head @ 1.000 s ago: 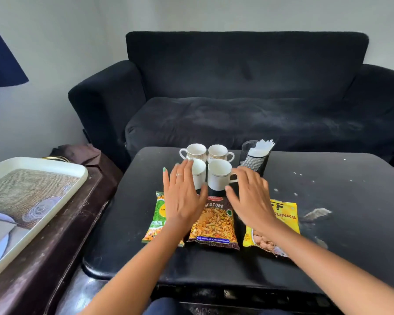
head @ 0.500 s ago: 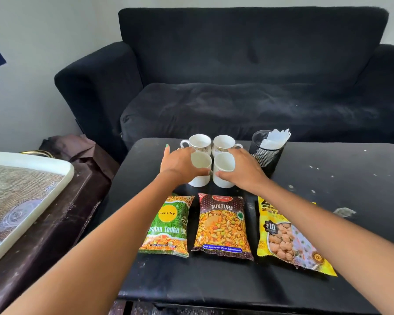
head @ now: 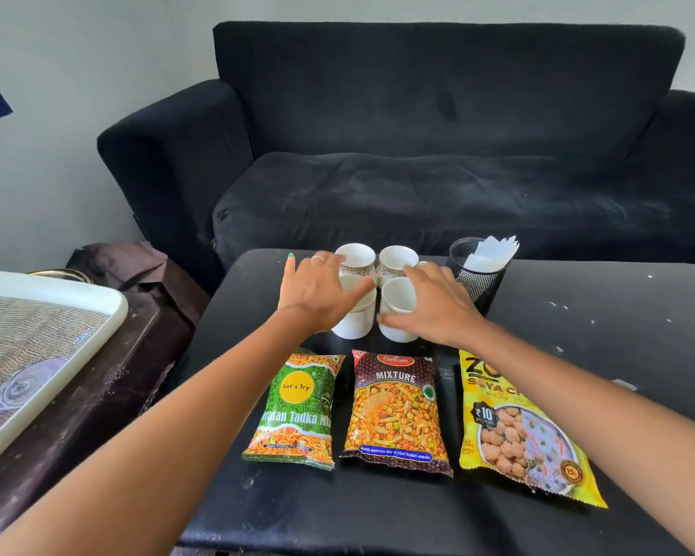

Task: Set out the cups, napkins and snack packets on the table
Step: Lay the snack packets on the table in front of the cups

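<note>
Four white cups stand in a square at the black table's [head: 602, 335] far middle: back left [head: 358, 255], back right [head: 396, 256], near left [head: 354, 325], near right [head: 399, 298]. My left hand [head: 320, 292] lies over the near left cup with fingers straight and spread. My right hand [head: 434, 309] wraps the near right cup, thumb across its front. White napkins [head: 492, 250] stick out of a black mesh holder [head: 478, 284] right of the cups. A green packet [head: 297, 411], a maroon Mixture packet [head: 396, 411] and a yellow packet [head: 514, 439] lie in a row in front.
A black sofa [head: 418, 186] runs close behind the table. A white tray [head: 61, 288] with a woven mat rests on a dark side table [head: 109, 395] at the left. A brown cloth bundle [head: 129, 258] sits behind it.
Both hands reached forward onto the two near cups. My left hand's fingers have since straightened and spread off the near left cup. The camera came closer.
</note>
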The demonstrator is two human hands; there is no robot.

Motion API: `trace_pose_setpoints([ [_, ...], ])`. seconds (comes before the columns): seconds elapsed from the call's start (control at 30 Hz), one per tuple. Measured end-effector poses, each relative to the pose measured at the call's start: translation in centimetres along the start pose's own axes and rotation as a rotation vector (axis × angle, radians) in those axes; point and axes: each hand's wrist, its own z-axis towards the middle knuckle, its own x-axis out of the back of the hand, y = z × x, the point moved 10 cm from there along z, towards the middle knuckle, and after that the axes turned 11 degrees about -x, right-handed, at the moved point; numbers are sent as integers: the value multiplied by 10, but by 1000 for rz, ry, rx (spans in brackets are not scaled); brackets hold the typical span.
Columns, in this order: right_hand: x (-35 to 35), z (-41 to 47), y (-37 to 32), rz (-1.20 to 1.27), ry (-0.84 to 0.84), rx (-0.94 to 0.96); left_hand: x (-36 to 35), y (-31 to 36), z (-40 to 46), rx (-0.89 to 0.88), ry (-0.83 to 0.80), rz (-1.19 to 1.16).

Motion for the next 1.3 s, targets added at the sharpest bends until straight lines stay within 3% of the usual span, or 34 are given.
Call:
trace_pose_setpoints([
  [0.07, 22, 9, 2, 131, 104, -24, 9, -6, 11, 24, 72, -46],
  [0.13, 34, 23, 4, 205, 138, -49, 5, -14, 26, 54, 33, -56],
  [0.27, 7, 55, -3, 77, -44, -72, -28, -19, 53, 32, -172, -45],
  [0.37, -12, 64, -12, -3, -91, -78, -58, -9, 55, -26, -342, 19],
  [0.47, -26, 69, -15, -59, -177, -93, -67, -2, 55, -79, -418, 99],
  [0.8, -48, 67, -10, -194, -183, -43, -66, 3, 53, -125, -327, -10],
  [0.93, -44, 64, -11, -181, -178, -41, -58, 5, 50, -124, -257, 73],
  [1.13, 5, 34, -21, -125, 71, 32, -34, 24, 35, -167, -222, 127],
  [1.3, 32, -16, -30, -226, 135, 156, 2, 50, 4, -191, -122, 87],
])
